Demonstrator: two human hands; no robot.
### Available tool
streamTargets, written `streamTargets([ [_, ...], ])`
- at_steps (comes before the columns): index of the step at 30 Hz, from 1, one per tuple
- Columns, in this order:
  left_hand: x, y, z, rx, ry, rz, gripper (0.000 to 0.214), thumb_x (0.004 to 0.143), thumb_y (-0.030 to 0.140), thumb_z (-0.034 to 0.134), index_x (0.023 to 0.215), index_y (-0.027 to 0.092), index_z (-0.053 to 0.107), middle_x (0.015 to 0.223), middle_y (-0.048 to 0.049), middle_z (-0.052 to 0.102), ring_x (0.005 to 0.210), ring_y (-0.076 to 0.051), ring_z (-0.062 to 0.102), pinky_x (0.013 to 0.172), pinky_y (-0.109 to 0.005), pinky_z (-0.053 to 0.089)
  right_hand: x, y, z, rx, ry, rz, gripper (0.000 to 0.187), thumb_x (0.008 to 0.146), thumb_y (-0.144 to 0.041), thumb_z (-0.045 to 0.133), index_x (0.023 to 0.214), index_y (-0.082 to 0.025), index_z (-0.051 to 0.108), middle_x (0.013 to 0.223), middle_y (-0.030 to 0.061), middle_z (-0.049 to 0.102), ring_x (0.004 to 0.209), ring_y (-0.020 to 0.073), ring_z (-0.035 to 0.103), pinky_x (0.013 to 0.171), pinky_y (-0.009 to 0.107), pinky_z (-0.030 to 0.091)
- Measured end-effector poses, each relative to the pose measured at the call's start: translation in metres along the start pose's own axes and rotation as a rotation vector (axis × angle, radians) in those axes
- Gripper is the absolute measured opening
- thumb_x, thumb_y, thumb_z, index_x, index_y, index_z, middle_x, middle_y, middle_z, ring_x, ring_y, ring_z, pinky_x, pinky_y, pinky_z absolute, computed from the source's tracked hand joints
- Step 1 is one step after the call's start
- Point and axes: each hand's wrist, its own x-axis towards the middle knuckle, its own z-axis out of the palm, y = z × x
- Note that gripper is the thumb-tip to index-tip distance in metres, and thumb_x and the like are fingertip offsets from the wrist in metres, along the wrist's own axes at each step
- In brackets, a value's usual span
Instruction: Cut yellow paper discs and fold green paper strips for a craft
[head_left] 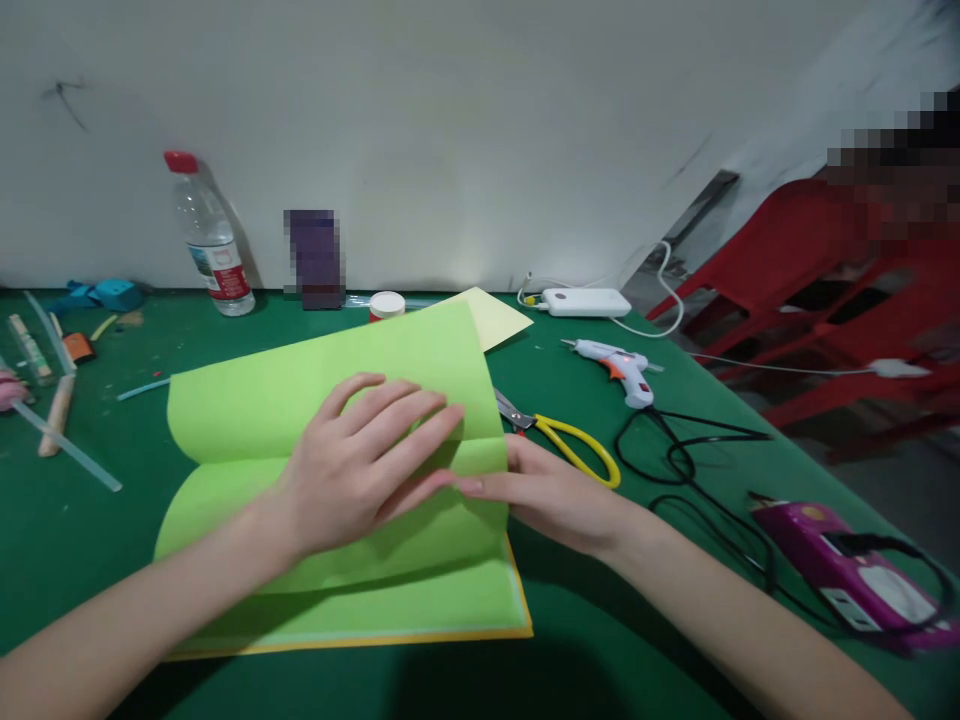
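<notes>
A light green sheet of paper (255, 415) is curled over in front of me, creased across its middle. Flat on it rests my left hand (371, 455), fingers stretched and slightly apart. My right hand (551, 490) pinches the sheet's right edge, thumb on top and the other fingers partly hidden behind. Beneath lies more green paper (450, 605) with a yellow-orange border along its lower and right edges. Scissors (577, 450) with yellow handles lie just beyond my right hand, their blades partly covered by the sheet. A pale yellow sheet (491, 318) shows behind the green one.
At right are a glue gun (619, 368), black cord (679, 455), a purple box-shaped item (855, 575) and a white power bank (586, 302). A water bottle (214, 245) and a white-lidded jar (387, 305) stand near the wall. Glue sticks (67, 445) lie left. Red chairs (787, 270) stand beyond the table.
</notes>
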Motion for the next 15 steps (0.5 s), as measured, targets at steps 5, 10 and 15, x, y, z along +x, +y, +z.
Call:
streamTargets([
  [5, 0.001, 0.005, -0.008, -0.054, -0.126, -0.012, 0.055, 0.083, 0.052, 0.044, 0.114, 0.007, 0.051, 0.116, -0.0119, 0.060, 0.109, -0.026, 0.054, 0.096, -0.045, 0.037, -0.011, 0.003, 0.005, -0.025, -0.008, -0.038, 0.027, 0.071, -0.023, 0.066, 0.099, -0.021, 0.066, 0.096, 0.0029, 0.068, 0.086, 0.0146, 0.063, 0.078, 0.028, 0.049],
  [10, 0.001, 0.005, -0.010, -0.074, -0.058, 0.035, 0.046, 0.080, 0.048, 0.051, 0.100, 0.006, 0.059, 0.100, -0.0107, 0.068, 0.090, -0.023, 0.064, 0.076, -0.035, 0.052, -0.022, 0.001, 0.010, -0.161, -0.048, -0.087, 0.028, 0.077, -0.024, 0.060, 0.104, -0.021, 0.064, 0.096, 0.0038, 0.067, 0.089, 0.0167, 0.062, 0.077, 0.028, 0.050],
  [15, 0.000, 0.004, -0.013, 0.014, -0.037, 0.137, 0.045, 0.080, 0.044, 0.054, 0.102, 0.005, 0.059, 0.101, -0.0126, 0.067, 0.093, -0.026, 0.063, 0.079, -0.036, 0.053, -0.026, -0.011, 0.020, -0.386, -0.120, -0.238, 0.027, 0.088, -0.025, 0.043, 0.104, -0.022, 0.064, 0.098, 0.0016, 0.066, 0.094, 0.0141, 0.061, 0.082, 0.023, 0.047],
])
